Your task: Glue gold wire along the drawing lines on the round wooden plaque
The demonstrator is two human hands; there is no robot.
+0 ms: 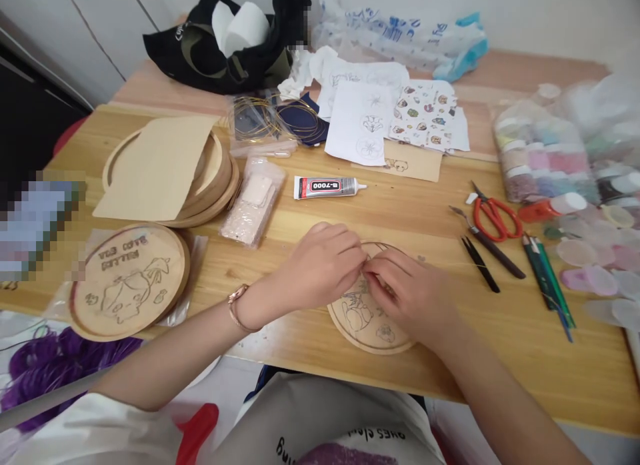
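My left hand (327, 262) and my right hand (407, 288) meet fingertip to fingertip over a round wooden plaque (373, 338). Both are closed in a pinch, and whatever lies between the fingers is too small or hidden to make out. Line drawings, one like a panda, show on the plaque's face below the hands. Part of its upper half is covered by my fingers. Behind the hands lies a B-7000 glue tube (327, 187). To the right are black tweezers (480, 265), a dark-handled tool (493, 248) and red-handled pliers (495, 215).
At left, a second drawn plaque (131, 278) lies before stacked round wooden pieces (220, 178) under brown paper (155, 165). Coiled gold wire (260, 118), printed sheets (363, 118) and a black bag (175, 52) lie behind. Green pencils (547, 278) and bagged jars (545, 152) occupy the right.
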